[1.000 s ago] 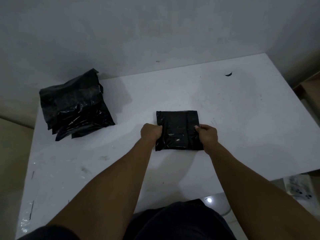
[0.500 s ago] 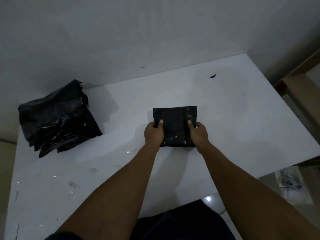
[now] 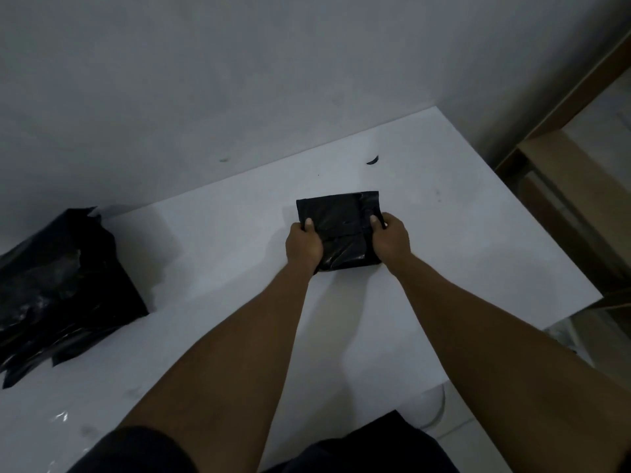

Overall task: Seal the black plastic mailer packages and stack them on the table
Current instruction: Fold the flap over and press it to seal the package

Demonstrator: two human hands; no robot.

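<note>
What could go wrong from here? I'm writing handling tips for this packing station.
The stack of mailers at the table's left edge looks ragged and slanted, so adding another could make it slide. The black mailer is glossy and gripped only at its sides by the left hand and right hand; it might slip.

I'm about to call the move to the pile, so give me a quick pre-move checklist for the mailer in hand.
1. Both hands on the mailer: ok, left hand and right hand grip opposite sides, thumbs on top.
2. Flap sealed flat: cannot tell, the black plastic is too dark to show the seam.
3. Pile of mailers visible as the target: ok, at the table's left edge, partly cut off by the frame.
4. Path leftward across the table: ok, nothing lies between.
5. Pile tidy enough to stack on: not ok, its edges look ragged and uneven.
</note>
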